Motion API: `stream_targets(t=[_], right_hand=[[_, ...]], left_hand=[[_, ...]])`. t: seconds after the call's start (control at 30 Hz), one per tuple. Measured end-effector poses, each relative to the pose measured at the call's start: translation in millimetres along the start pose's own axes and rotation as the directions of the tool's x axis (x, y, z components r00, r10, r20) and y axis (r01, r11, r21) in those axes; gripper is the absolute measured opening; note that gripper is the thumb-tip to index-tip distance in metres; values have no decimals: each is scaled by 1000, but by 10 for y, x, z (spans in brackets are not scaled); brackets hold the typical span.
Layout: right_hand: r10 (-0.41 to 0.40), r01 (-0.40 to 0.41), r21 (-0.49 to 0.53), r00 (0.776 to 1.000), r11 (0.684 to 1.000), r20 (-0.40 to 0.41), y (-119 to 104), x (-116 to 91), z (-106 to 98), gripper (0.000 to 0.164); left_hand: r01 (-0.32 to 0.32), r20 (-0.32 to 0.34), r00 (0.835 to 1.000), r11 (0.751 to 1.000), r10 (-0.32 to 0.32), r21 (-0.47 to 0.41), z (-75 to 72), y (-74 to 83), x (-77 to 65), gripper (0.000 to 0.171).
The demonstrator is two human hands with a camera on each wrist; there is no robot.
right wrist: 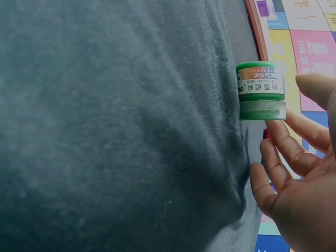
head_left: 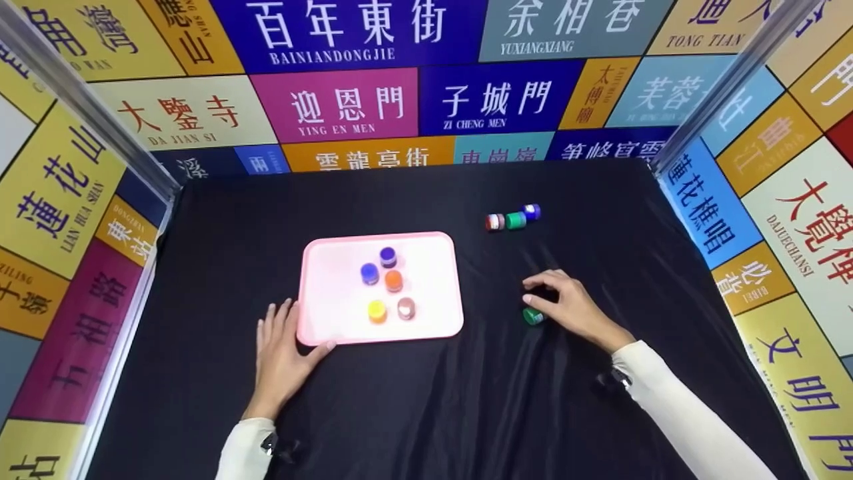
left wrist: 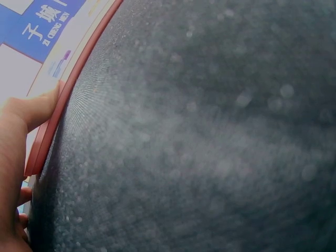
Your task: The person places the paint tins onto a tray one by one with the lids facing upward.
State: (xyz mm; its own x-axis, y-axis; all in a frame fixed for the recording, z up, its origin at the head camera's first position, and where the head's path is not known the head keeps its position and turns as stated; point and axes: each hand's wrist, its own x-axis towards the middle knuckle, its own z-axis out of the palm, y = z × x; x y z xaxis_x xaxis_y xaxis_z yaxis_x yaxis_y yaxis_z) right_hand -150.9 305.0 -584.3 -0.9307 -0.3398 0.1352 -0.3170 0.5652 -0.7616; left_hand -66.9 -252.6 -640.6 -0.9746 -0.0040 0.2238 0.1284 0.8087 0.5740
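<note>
Fingers of my right hand point(head_left: 573, 308) loosely curled beside green jar point(head_left: 533, 316), not gripping; left hand point(head_left: 283, 347) flat against pink tray point(head_left: 313, 337).

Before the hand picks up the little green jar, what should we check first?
1. Right hand is at the small green plastic jar: ok. The fingers are curved beside it.
2. Grip closed on the jar: not ok. The right wrist view shows the fingers apart from it.
3. Jar lying on its side on the black cloth: ok.
4. Left hand steadies the pink plastic tray: ok. It touches the tray's near left corner.
5. Bare room on the tray: ok. Five small colour-capped jars stand near the middle.
6. Jar lid tight: cannot tell.
</note>
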Motion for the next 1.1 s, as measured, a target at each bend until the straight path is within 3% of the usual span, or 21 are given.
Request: stream_targets(t=[0.23,0.53,0.87,1.1], right_hand=[[8,-8,3,1000,1000,15,32,-85,28,29],[-44,44,26,999,999,8,63,-199,-6,29],[-68,67,33,996,997,52,129,-281,-70,39],[-125,123,51,992,991,23,174,-292,-46,46]], left_hand=[[-6,-6,1000,1000,6,-7,10,-9,-2,107],[-8,-15,1000,1000,7,-7,7,0,-4,106],[-12,-20,1000,1000,12,-12,4,-4,0,105],[-16,-24,1000,1000,16,-14,3,-2,-6,105]])
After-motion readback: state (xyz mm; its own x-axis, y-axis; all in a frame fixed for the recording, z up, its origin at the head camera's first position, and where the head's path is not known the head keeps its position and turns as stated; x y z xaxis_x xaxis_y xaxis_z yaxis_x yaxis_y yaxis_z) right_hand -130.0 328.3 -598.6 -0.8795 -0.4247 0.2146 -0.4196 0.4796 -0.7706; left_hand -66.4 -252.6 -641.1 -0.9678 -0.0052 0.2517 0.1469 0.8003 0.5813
